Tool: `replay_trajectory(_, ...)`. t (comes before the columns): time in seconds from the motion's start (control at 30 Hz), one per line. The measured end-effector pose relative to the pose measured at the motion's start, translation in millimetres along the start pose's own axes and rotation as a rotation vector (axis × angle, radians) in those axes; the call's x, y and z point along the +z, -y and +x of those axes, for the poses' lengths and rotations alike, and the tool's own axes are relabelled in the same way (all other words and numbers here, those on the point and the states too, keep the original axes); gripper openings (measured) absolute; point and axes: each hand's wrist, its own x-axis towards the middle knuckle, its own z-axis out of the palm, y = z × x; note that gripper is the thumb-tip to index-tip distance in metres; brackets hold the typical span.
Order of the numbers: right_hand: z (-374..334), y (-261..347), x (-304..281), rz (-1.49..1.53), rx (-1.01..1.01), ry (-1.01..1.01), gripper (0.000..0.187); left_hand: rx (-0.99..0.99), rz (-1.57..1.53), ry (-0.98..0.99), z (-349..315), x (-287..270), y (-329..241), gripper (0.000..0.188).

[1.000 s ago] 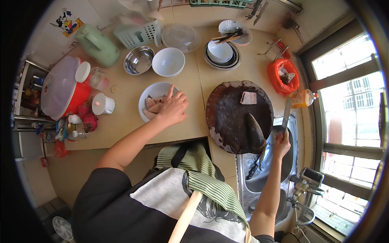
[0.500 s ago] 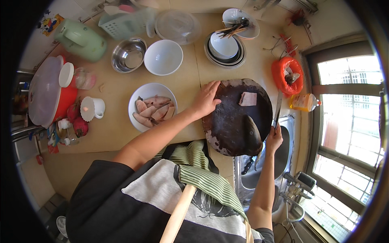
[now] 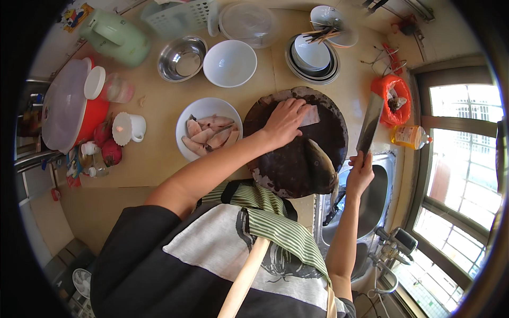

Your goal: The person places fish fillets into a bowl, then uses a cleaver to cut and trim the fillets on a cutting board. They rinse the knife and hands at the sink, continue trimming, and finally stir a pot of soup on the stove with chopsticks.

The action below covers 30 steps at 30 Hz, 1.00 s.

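On a round dark chopping board (image 3: 265,164), my left hand (image 3: 286,121) has its bent fingers and thumb at the left side of a pale piece of fish (image 3: 311,115), closing on it. Part of that piece is hidden under the fingers. A fish head (image 3: 321,165) lies on the board's lower right, below my left hand. My right hand (image 3: 360,172) grips the handle of a cleaver (image 3: 371,124), its broad blade pointing away from me to the right of the board. Left of the board, a white bowl (image 3: 185,143) holds several fish pieces (image 3: 209,135).
Behind stand a steel bowl (image 3: 169,69), a white bowl (image 3: 230,62) and stacked bowls (image 3: 313,55). At right are a red-bagged container (image 3: 389,116), an orange-yellow bottle (image 3: 408,137) and the sink (image 3: 389,196). A lidded cup (image 3: 130,129) and dragon fruit (image 3: 111,152) sit left.
My left hand has moved from the board's left rim to the piece of fish. My right hand has raised the cleaver and turned its blade broadside. The whole view has shifted.
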Motion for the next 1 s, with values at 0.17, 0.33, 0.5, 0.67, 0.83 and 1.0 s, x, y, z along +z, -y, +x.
replay_trajectory(0.17, -53, 60, -25, 0.347, -0.038, 0.22, 0.009, 0.017, -0.003, 0.081, -10, 5, 21, 0.054)
replay_trajectory(0.33, -88, 85, 11, 0.078, -0.281, 0.302, 0.013, -0.002, -0.01, -0.071, -75, -6, 1, 0.057)
replay_trajectory(0.5, -92, 87, 59, -0.048, -0.483, 0.256, 0.02, -0.171, -0.096, -0.174, -104, -16, -17, 0.05)
replay_trajectory(0.67, -84, 117, 53, -0.056, -0.476, 0.352, 0.02, -0.179, -0.141, -0.216, -124, -24, -22, 0.03)
replay_trajectory(0.83, -88, 145, 11, 0.144, -0.444, 0.142, 0.025, -0.215, -0.285, -0.271, -134, -29, -23, 0.02)
replay_trajectory(1.0, -90, 125, 73, -0.295, -0.49, 0.357, 0.016, -0.218, -0.323, -0.315, -132, -28, -22, 0.017)
